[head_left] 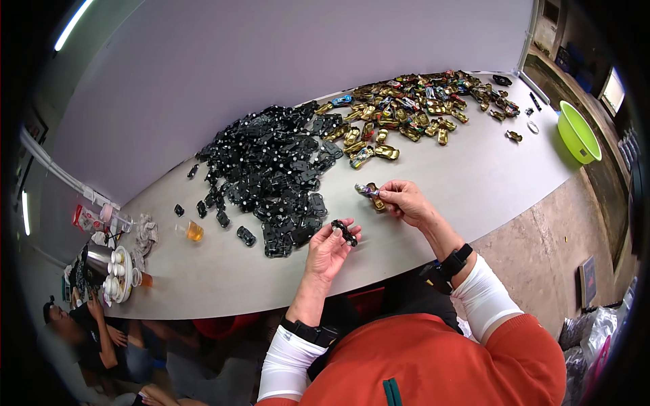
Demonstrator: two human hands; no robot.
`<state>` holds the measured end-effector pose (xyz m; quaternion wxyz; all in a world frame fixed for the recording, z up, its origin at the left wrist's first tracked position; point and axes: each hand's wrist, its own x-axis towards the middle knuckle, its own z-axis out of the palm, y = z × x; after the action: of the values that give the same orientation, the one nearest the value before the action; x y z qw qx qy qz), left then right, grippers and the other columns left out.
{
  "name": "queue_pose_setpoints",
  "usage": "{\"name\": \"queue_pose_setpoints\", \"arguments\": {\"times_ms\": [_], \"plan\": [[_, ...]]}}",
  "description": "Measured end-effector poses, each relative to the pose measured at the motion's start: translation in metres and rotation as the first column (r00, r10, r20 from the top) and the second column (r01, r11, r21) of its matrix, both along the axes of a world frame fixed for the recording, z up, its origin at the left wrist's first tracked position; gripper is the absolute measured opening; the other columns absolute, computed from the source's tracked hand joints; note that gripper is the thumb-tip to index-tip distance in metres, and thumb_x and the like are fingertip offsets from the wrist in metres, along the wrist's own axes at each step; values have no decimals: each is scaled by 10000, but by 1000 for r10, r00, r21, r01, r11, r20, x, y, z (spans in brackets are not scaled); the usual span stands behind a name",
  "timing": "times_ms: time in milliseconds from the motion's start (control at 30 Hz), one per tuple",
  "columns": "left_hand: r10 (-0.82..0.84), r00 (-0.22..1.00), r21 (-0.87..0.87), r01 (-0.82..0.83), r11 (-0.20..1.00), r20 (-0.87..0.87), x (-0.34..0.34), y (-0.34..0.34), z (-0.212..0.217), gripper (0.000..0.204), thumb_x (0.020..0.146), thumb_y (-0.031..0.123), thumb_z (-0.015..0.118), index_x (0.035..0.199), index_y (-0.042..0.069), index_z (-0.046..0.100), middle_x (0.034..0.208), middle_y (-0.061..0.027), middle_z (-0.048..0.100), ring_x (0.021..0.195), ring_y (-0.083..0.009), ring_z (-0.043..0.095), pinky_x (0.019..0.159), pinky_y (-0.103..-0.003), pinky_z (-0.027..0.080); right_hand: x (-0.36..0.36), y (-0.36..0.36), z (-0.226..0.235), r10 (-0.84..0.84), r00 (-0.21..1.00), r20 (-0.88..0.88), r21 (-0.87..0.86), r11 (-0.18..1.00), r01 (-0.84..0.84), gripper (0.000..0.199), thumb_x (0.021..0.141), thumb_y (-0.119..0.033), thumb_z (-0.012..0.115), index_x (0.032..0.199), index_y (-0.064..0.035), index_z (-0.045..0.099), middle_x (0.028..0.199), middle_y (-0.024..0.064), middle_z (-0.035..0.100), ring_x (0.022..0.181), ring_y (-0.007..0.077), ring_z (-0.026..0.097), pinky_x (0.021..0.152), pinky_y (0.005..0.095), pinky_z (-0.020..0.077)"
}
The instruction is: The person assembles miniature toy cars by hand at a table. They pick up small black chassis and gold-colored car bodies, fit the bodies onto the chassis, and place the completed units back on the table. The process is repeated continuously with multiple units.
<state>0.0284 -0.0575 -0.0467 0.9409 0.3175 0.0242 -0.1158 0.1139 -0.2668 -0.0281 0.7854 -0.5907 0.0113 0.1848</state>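
Between the fingers of my left hand (326, 254) is a black toy car chassis (344, 233) with small wheels, held above the near side of the table. My right hand (404, 202) pinches a gold toy car body (370, 192) with coloured markings, a short way farther off and to the right. The two parts are apart. Left of my hands spreads a large heap of black chassis (264, 159). Beyond my right hand lies a pile of gold and coloured car bodies (406, 108), its near edge touching the black heap.
A glass of amber drink (194, 233) and a crumpled cloth (145, 233) are on the table's left part, near a tray of white cups (119, 274). A lime-green basin (577, 132) sits at the right end. Another person (95, 335) is at lower left.
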Motion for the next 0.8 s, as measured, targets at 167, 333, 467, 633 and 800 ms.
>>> {"name": "queue_pose_setpoints", "arguments": {"times_ms": [167,333,467,633,800], "plan": [[-4,999,14,4,1000,48,6,-6,-1,225,842,71,578,1054,-3,566,1065,-152,572,967,-319,576,814,-414,504,-5,-4,7,-181,938,297,-157,959,235,69,807,-55,601,818,4,636,646,2,576,493,48,488,439,184,379],[-2,1000,34,2,999,16,-3,1,-7,275,835,88,594,1081,-24,544,930,-109,615,844,-206,597,748,-344,509,23,-45,-10,-230,850,474,-487,736,471,163,749,-16,627,910,6,637,666,44,586,553,110,525,519,250,447],[-1,1000,30,1,1000,-10,-10,3,-10,308,840,98,587,1114,-27,523,940,-112,610,839,-201,599,740,-338,514,14,-44,-12,-89,718,690,-519,631,577,241,704,-20,667,941,-21,621,767,94,573,678,213,572,630,306,473],[-13,1000,-33,13,999,-7,-13,8,-10,309,843,102,583,1116,-28,522,952,-115,608,846,-203,596,737,-340,514,-18,-14,-1,274,675,685,-640,669,378,195,705,-16,678,893,-29,626,910,110,542,749,255,582,657,326,485],[-7,1000,-32,8,999,24,-17,8,-12,288,838,91,587,1097,-25,537,965,-116,609,848,-192,593,736,-327,504,-2,-18,-16,327,761,560,-704,672,230,194,783,-118,633,961,-44,606,772,77,566,639,191,543,571,303,451]]}}
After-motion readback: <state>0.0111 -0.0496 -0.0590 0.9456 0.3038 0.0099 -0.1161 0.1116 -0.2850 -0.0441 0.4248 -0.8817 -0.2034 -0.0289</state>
